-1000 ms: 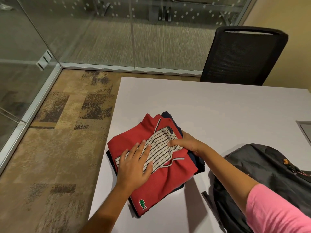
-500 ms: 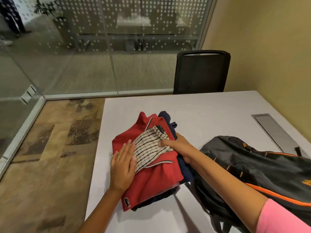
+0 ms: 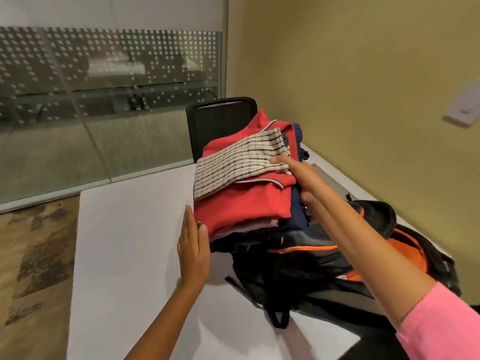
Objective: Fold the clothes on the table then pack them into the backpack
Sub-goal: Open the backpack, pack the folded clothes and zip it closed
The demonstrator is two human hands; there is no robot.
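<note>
Table [image 3: 135, 255]: I'm seeing a smooth, matt white top.
Red shirt [image 3: 246, 203]: I'm reading it as soft matt knit cloth.
Striped cloth [image 3: 233, 165]: it's looking ribbed and matt.
Backpack [image 3: 311, 271]: it's showing dark woven fabric with an orange lining.
Partition [image 3: 78, 100]: glossy dotted glass is reflecting.
Chair [image 3: 215, 126]: it's showing black mesh.

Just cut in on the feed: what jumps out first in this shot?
A stack of folded clothes, red shirt on top with a striped cloth across it, is held above the table. The right hand grips its right side; the left hand lies flat against its left edge. Just beneath lies an open backpack with orange lining.
</note>
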